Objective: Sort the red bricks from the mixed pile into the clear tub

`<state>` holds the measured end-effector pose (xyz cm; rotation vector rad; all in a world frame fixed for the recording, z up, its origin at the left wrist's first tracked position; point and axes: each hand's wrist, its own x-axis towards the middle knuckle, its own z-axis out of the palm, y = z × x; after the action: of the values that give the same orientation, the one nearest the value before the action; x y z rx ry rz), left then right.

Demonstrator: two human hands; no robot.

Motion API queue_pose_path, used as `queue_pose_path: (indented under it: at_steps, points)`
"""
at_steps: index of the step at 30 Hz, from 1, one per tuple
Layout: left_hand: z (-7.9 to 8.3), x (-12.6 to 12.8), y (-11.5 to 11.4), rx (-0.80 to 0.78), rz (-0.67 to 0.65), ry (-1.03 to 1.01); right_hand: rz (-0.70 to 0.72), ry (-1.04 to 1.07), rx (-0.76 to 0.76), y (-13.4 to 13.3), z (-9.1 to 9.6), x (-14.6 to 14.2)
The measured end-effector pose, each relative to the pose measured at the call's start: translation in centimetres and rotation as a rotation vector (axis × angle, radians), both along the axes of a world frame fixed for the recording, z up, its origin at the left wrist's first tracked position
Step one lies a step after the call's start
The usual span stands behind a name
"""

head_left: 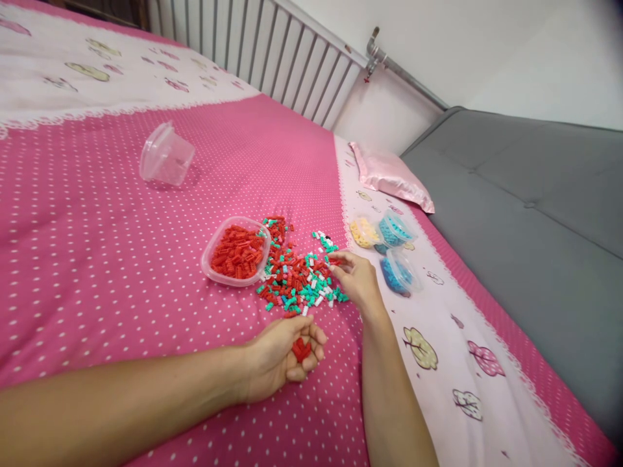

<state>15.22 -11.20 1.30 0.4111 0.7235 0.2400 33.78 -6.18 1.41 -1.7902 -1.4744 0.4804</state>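
A loose pile of small red, teal and white bricks (296, 275) lies on the pink dotted bedspread (97, 259). Beside it on the left stands a clear tub of red bricks (237, 251). My left hand (282, 357) rests palm up below the pile, its fingers curled around a few red bricks (301, 349). My right hand (355, 277) reaches into the pile's right edge, its fingertips pinched on a small red brick.
An empty clear tub (165, 155) lies tipped over at the back left. Three clear tubs of yellow (364, 232) and blue bricks (395, 228) (400, 271) stand right of the pile. A pink pillow (392, 176) and a grey sofa (530, 220) lie to the right.
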Motion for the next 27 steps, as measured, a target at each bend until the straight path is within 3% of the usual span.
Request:
queue_pose_path:
  at_steps: [6, 11, 15, 21, 23, 25, 27]
  points:
    - [0.1, 0.0, 0.1, -0.009, 0.005, 0.01, -0.011, 0.012, -0.002, -0.3, 0.7, -0.2]
    - [0.0, 0.1, 0.2, -0.07, 0.009, 0.009, 0.054, 0.131, -0.004, -1.5, 2.9, -0.9]
    - [0.1, 0.0, 0.2, -0.094, 0.003, -0.048, 0.273, 0.222, -0.106, -3.4, 5.5, -1.9]
    - [-0.1, 0.0, 0.2, -0.04, 0.008, -0.11, 0.732, 0.117, -0.371, -6.0, 8.2, -4.2]
    - [-0.1, 0.1, 0.2, -0.015, 0.007, -0.126, 0.813, 0.075, -0.405, -6.4, 8.7, -4.7]
    - [-0.2, 0.1, 0.2, -0.005, 0.021, -0.094, 0.772, 0.045, -0.37, -6.4, 8.7, -4.7]
    - [-0.2, 0.1, 0.2, -0.013, 0.039, -0.024, 0.617, 0.035, -0.288, -5.8, 8.1, -4.1]
